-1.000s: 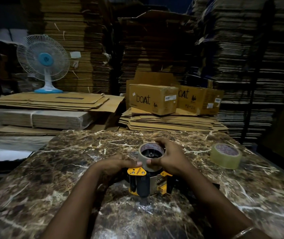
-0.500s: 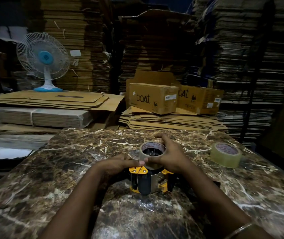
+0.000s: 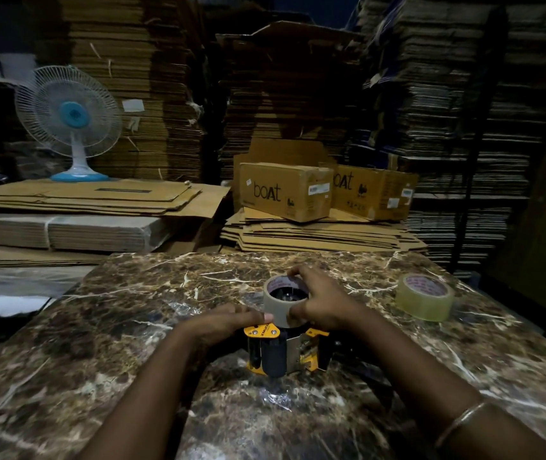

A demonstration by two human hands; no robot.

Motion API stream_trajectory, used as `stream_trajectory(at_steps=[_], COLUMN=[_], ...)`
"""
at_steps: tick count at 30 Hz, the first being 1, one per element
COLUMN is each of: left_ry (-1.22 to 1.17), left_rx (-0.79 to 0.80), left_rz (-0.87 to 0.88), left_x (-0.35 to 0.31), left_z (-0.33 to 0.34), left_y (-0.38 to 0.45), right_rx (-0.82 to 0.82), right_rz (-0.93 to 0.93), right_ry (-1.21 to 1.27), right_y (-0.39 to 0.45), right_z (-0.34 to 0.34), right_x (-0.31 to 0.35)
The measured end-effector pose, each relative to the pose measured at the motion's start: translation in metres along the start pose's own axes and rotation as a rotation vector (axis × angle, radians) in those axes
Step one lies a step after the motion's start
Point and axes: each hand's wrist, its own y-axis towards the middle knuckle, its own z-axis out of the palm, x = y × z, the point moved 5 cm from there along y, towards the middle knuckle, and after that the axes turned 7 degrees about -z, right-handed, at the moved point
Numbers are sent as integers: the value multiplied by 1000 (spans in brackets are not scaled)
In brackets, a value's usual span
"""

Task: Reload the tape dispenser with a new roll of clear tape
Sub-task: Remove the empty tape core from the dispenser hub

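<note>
A yellow and black tape dispenser (image 3: 280, 351) lies on the marble table (image 3: 115, 327) in front of me. A roll of tape (image 3: 275, 305) sits on the dispenser's hub, its hollow core facing up. My right hand (image 3: 321, 302) wraps around the roll's far and right side. My left hand (image 3: 228, 323) rests against the dispenser's left side, thumb tip touching the roll's lower edge. A second roll of clear tape (image 3: 426, 297) lies flat on the table to the right, apart from both hands.
Two "boat" cardboard boxes (image 3: 285, 194) sit on stacked flat cardboard beyond the table. A blue and white fan (image 3: 69, 117) stands at the back left on flattened cartons. Tall cardboard stacks fill the background. Crinkled clear film (image 3: 278, 398) lies near the dispenser.
Both hands stay on the roll and dispenser, and the roll has barely shifted on the hub. The camera has tilted slightly.
</note>
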Motion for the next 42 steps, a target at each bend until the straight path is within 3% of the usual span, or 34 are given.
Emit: stream_trajectory(at_steps=[7,18,27,33,42], left_ry=[-2,-95,-89,-30,-11], left_rx=[-26,32,35,39,20], left_rz=[34,49,29,56,26], left_x=[-1,1,0,-2,2], left_z=[0,4,5,7,3], left_y=[5,7,7,9,8], right_rx=[425,592,521,210,-148], right_rz=[-25,-146,-101,15,-87], right_ry=[-441,-460,-258,-35,46], right_y=[27,34,30,23,4], right_z=[-12,-21,-23,-20,-10], right_x=[40,46,37,22,-2])
